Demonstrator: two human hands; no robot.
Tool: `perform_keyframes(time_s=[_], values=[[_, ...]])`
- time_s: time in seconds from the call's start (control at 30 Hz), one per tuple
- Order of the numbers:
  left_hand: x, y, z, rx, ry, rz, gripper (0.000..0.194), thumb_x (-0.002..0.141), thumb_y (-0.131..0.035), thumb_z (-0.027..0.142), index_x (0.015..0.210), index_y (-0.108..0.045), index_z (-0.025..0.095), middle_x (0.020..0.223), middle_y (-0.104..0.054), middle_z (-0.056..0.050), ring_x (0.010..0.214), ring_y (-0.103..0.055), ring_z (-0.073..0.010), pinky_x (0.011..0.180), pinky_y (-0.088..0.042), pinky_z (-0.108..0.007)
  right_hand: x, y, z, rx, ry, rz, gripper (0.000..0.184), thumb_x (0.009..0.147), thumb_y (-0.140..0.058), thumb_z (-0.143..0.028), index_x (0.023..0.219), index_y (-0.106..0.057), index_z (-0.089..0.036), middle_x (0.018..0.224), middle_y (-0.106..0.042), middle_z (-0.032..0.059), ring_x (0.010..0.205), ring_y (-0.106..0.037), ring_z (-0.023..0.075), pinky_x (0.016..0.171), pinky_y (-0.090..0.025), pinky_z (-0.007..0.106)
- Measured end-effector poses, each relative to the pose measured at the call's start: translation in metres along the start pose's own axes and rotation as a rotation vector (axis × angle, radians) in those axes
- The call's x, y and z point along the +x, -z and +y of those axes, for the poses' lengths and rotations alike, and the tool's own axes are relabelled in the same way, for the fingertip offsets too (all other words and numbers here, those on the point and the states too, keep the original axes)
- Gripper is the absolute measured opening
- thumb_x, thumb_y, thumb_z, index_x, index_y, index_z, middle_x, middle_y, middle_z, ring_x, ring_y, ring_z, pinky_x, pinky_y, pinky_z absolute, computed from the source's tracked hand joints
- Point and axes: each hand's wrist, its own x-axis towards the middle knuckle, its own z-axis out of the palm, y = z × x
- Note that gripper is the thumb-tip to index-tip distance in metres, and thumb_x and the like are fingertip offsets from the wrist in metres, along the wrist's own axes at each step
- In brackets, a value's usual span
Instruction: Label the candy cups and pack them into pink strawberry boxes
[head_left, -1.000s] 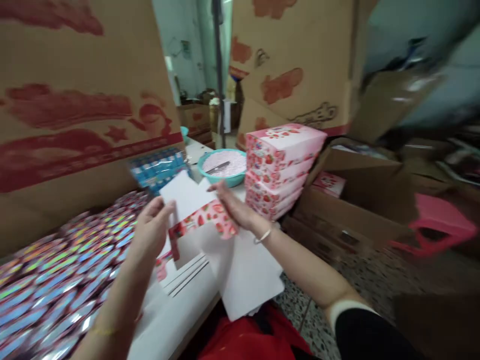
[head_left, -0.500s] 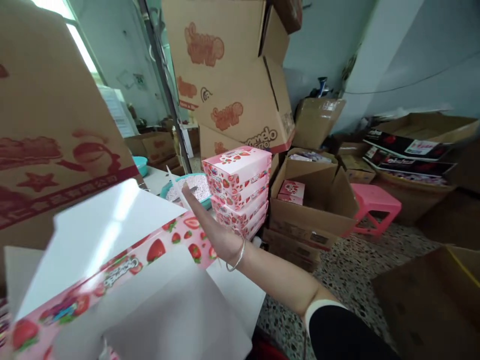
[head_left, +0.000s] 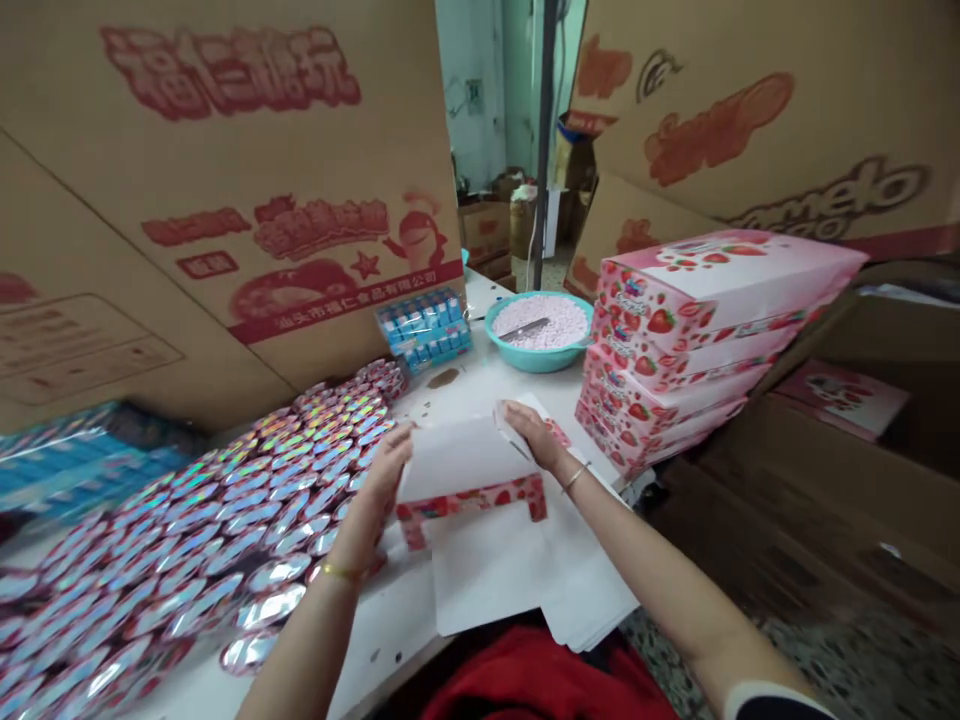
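Between my two hands a partly folded strawberry-print box (head_left: 461, 455) stands over the table, its white inner face and red strawberry strip showing. My left hand (head_left: 388, 468) grips its left end; the fingertips are partly hidden behind the cardboard. At the other end my right hand (head_left: 529, 432) holds a bent-up side flap, fingers wrapped over the edge. Below the box lie flat white cardboard sheets (head_left: 495, 575), some reaching over the table's front edge. Left of my left hand are rows of small shiny-lidded cups (head_left: 247, 520).
A stack of strawberry boxes (head_left: 667, 350) rises at the right. Behind stands a teal basin (head_left: 536, 355) of pale pellets with a metal tool. Blue packs (head_left: 427, 330) lean against a big brown carton (head_left: 225, 150). An open carton (head_left: 840, 480) sits at the lower right.
My view has swung left and down. The cardboard was large and close at the lower left; it is now farther off, folded upward and held between both hands. The left hand has come into view.
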Motion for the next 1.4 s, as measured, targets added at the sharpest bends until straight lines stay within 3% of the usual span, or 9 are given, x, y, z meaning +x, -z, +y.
perform_keyframes(time_s=[0.1,0.2,0.43,0.6,0.73,0.9,1.0,1.2,1.4], values=[[-0.012,-0.014,-0.018,0.303,-0.149,-0.141,0.046,0.071,-0.068,0.051,0.103,-0.064,0.018,0.129,-0.060,-0.013,0.128,-0.051,-0.0317,0.109,-0.040,-0.048,-0.029,0.008,0.001,-0.267,-0.037,-0.132,0.040,0.078,-0.064,-0.059,0.082,-0.050,-0.022,0.115,-0.061,0.0069,0.113,-0.054,0.0244,0.099,-0.041,0.038],[-0.040,-0.032,-0.024,0.635,-0.227,-0.107,0.083,0.076,-0.068,0.045,0.147,-0.036,0.018,0.160,-0.026,-0.016,0.151,-0.013,-0.0351,0.120,-0.013,-0.058,-0.056,0.005,-0.007,-0.639,-0.071,-0.243,0.055,0.075,-0.072,-0.051,0.118,-0.052,-0.022,0.153,-0.038,0.0135,0.146,-0.026,0.0290,0.117,-0.024,0.047],[-0.063,-0.058,-0.016,1.086,-0.228,-0.063,0.100,0.071,-0.071,0.026,0.156,-0.021,0.018,0.164,-0.017,-0.014,0.151,0.002,-0.0401,0.119,0.000,-0.063,-0.076,-0.033,-0.009,-1.354,-0.168,-0.228,0.104,0.070,-0.074,-0.019,0.157,-0.017,-0.018,0.166,0.001,0.0121,0.152,0.013,0.0319,0.122,0.002,0.056],[-0.059,-0.055,-0.027,0.930,-0.254,0.042,0.105,0.078,-0.068,0.053,0.157,-0.011,0.015,0.164,-0.009,-0.020,0.151,0.003,-0.0393,0.119,-0.005,-0.064,-0.081,-0.008,-0.012,-0.996,-0.120,-0.328,0.104,0.082,-0.066,-0.058,0.159,-0.007,-0.021,0.166,0.007,0.0091,0.151,0.016,0.0291,0.122,-0.003,0.056],[-0.060,-0.050,-0.036,0.708,-0.172,0.144,0.113,0.076,-0.064,0.068,0.158,-0.004,0.018,0.165,-0.002,-0.020,0.151,0.009,-0.0402,0.116,-0.004,-0.068,-0.112,0.011,-0.014,-0.586,-0.064,-0.445,0.121,0.067,-0.057,-0.086,0.159,-0.005,-0.027,0.166,0.007,0.0068,0.151,0.015,0.0308,0.121,-0.002,0.057],[-0.075,-0.036,-0.034,0.226,-0.208,-0.066,0.103,0.081,-0.040,0.080,0.158,0.001,0.024,0.166,0.006,-0.010,0.152,0.006,-0.0334,0.122,-0.004,-0.055,-0.140,-0.013,-0.001,-0.323,-0.193,-0.055,0.087,0.093,-0.046,-0.065,0.159,-0.001,-0.030,0.167,0.001,0.0013,0.153,0.003,0.0197,0.124,-0.003,0.045],[-0.087,-0.041,-0.030,0.148,-0.134,-0.026,0.110,0.080,-0.056,0.070,0.157,0.007,0.025,0.166,0.008,-0.009,0.152,0.001,-0.0316,0.123,-0.006,-0.050,-0.139,-0.027,0.007,-0.276,-0.258,0.101,0.090,0.094,-0.052,-0.052,0.158,0.007,-0.028,0.167,0.001,0.0024,0.153,-0.004,0.0180,0.124,-0.012,0.041],[-0.092,-0.072,-0.034,0.488,-0.122,0.188,0.106,0.078,-0.070,0.030,0.158,-0.002,0.019,0.166,0.003,-0.015,0.152,0.004,-0.0354,0.122,-0.008,-0.058,-0.125,-0.036,0.008,-0.578,-0.293,0.104,0.094,0.087,-0.057,-0.028,0.159,0.004,-0.023,0.165,-0.017,0.0114,0.151,-0.020,0.0254,0.122,-0.020,0.049],[-0.095,-0.071,-0.035,0.496,-0.119,0.235,0.099,0.085,-0.064,0.038,0.158,0.000,0.018,0.165,0.000,-0.016,0.152,-0.004,-0.0339,0.123,-0.016,-0.054,-0.126,-0.036,0.012,-0.559,-0.357,0.107,0.102,0.087,-0.060,-0.043,0.158,0.011,-0.020,0.165,-0.014,0.0144,0.150,-0.022,0.0274,0.120,-0.027,0.049]])
